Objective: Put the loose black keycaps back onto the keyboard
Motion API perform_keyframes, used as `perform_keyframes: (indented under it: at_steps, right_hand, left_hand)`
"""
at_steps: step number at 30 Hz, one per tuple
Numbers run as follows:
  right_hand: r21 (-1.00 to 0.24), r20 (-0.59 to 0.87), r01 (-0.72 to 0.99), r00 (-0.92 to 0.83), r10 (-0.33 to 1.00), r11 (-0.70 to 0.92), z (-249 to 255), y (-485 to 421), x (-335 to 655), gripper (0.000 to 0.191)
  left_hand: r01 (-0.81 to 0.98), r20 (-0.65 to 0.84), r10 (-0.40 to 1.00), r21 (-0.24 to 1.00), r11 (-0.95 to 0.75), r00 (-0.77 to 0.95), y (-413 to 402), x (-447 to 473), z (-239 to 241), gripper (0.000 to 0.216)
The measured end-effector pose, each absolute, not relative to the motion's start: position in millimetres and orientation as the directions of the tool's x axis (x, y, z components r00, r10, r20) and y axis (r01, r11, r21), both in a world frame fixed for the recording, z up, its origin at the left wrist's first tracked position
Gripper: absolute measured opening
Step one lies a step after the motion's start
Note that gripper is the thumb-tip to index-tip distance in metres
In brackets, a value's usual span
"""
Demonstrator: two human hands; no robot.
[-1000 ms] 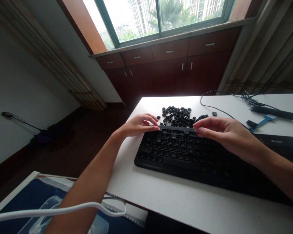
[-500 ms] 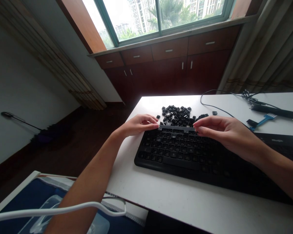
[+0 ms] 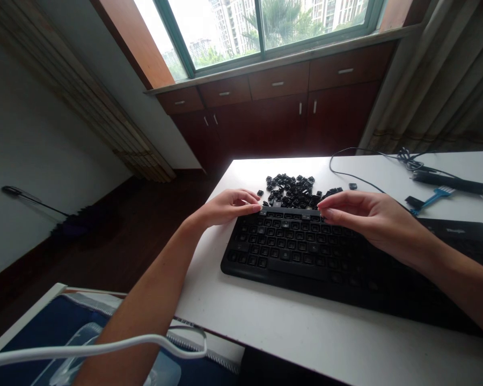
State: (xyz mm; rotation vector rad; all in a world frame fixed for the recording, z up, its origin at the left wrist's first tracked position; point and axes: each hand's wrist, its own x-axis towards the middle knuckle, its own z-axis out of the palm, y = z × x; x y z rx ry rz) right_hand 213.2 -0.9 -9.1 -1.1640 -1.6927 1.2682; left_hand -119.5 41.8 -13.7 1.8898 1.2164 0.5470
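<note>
The black keyboard (image 3: 306, 252) lies across the white table (image 3: 298, 332), its far edge next to a pile of loose keycaps (image 3: 293, 191), within reach of both hands. The left hand (image 3: 225, 206) rests curled fingertips on the far left corner. The right hand (image 3: 370, 217) pinches its fingers together over the top row; whether a keycap sits between them cannot be told. The keyboard is matte, low-profile, mostly populated.

A blue brush (image 3: 433, 199) lies on the white table (image 3: 306, 332) near a black cable (image 3: 358, 179) and a long black tool (image 3: 453, 183). Dark wooden cabinets (image 3: 282, 112) stand under the window (image 3: 261, 27), with a curtain (image 3: 446, 80) at the right. A white cord (image 3: 84, 348) crosses the lower left corner.
</note>
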Motion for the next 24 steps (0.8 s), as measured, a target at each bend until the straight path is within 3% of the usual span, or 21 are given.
perform_keyframes:
  at_steps: [16,24]
  right_hand:
    - [-0.956,0.017,0.271,-0.334,0.942,0.114,-7.5,-1.4,212.3,0.033]
    - [-0.953,0.013,0.280,-0.342,0.940,0.115,-7.9,-1.1,212.7,0.033]
  left_hand:
    - [0.550,-0.008,0.889,0.789,-0.276,0.457,40.0,-116.2,-13.9,0.032]
    - [0.512,-0.053,0.897,0.836,-0.200,0.438,42.4,-117.5,-17.9,0.032]
